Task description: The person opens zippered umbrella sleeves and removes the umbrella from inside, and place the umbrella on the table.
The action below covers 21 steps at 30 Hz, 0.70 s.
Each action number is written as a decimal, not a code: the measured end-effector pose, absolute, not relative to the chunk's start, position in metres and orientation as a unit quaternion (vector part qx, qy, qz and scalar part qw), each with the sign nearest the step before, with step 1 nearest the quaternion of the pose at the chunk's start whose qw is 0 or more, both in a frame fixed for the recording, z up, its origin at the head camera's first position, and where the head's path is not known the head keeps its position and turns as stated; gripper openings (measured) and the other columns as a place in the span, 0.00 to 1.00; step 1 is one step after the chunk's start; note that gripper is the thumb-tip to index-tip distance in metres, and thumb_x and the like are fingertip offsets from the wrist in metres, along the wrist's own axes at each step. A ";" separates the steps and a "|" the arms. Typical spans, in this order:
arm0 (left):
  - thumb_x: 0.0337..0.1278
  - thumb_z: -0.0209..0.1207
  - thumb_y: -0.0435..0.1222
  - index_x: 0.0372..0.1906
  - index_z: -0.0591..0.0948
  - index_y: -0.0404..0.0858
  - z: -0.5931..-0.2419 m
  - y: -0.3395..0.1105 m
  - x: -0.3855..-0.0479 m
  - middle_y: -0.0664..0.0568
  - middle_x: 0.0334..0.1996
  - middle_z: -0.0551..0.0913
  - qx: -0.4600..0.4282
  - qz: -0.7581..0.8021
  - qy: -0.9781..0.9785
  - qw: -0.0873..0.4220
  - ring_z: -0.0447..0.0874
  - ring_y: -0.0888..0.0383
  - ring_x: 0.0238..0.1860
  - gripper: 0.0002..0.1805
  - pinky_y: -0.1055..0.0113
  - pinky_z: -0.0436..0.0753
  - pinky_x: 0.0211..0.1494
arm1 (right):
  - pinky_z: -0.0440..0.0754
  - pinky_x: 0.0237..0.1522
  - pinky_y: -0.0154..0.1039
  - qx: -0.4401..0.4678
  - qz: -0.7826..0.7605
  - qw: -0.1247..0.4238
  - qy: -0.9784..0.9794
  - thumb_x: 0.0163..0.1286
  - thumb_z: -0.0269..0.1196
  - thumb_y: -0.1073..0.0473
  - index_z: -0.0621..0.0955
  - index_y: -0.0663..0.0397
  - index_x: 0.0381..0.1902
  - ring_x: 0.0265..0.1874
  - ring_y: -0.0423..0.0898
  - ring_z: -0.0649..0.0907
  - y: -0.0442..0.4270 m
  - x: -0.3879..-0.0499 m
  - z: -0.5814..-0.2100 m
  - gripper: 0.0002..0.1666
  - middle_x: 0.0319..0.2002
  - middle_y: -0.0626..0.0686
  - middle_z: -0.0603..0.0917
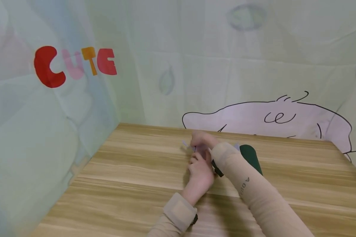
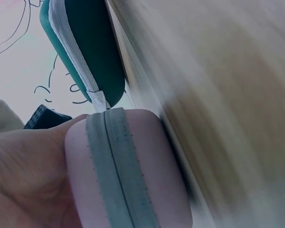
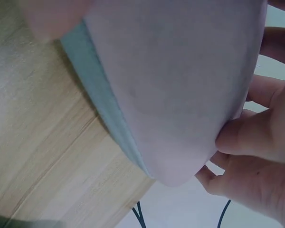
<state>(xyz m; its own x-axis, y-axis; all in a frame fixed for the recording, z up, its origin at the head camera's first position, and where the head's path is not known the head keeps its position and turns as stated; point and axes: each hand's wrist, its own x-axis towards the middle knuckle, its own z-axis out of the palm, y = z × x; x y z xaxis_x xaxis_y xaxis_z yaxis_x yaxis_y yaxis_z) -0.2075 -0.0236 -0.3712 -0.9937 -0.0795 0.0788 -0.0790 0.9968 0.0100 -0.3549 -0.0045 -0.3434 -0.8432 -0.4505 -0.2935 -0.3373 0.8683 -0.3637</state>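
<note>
Pink case (image 2: 126,173) is at the desk (image 1: 121,168) near a green case (image 2: 99,52), our left grip (image 1: 201,169) curled round it; we cannot tell what, if anything, our right grip (image 1: 204,139) holds.

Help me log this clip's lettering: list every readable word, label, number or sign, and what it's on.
"CUTE": left part of the pale green fabric backdrop.
"A": right arm's beige cloth sleeve; the letters after it are too blurred to read.
None readable: pink rounded case with grey zip; dark green rounded case.

Blurred, cropped finger (image 3: 54,19), perhaps thumb
</note>
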 end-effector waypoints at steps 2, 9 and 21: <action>0.47 0.63 0.63 0.71 0.60 0.51 -0.371 -0.024 -0.208 0.35 0.56 0.70 0.036 0.000 -0.999 0.028 0.77 0.45 0.46 0.47 0.57 0.82 0.40 | 0.58 0.17 0.30 -0.220 -0.151 0.187 0.945 0.53 0.53 0.71 0.63 0.50 0.11 0.14 0.39 0.61 -0.005 -0.354 -0.344 0.18 0.14 0.44 0.62; 0.48 0.62 0.63 0.71 0.59 0.50 -0.373 -0.024 -0.209 0.35 0.55 0.70 0.038 -0.001 -0.999 0.021 0.77 0.45 0.47 0.47 0.58 0.81 0.39 | 0.57 0.15 0.30 -0.247 -0.166 0.209 0.931 0.55 0.53 0.71 0.63 0.49 0.08 0.12 0.38 0.60 -0.004 -0.353 -0.347 0.21 0.11 0.43 0.60; 0.48 0.61 0.64 0.72 0.59 0.50 -0.373 -0.027 -0.212 0.35 0.56 0.70 0.035 0.004 -0.999 0.021 0.77 0.45 0.47 0.47 0.61 0.80 0.36 | 0.64 0.24 0.29 -0.261 -0.135 0.129 0.947 0.57 0.55 0.70 0.82 0.63 0.26 0.23 0.41 0.69 -0.009 -0.350 -0.345 0.08 0.22 0.48 0.75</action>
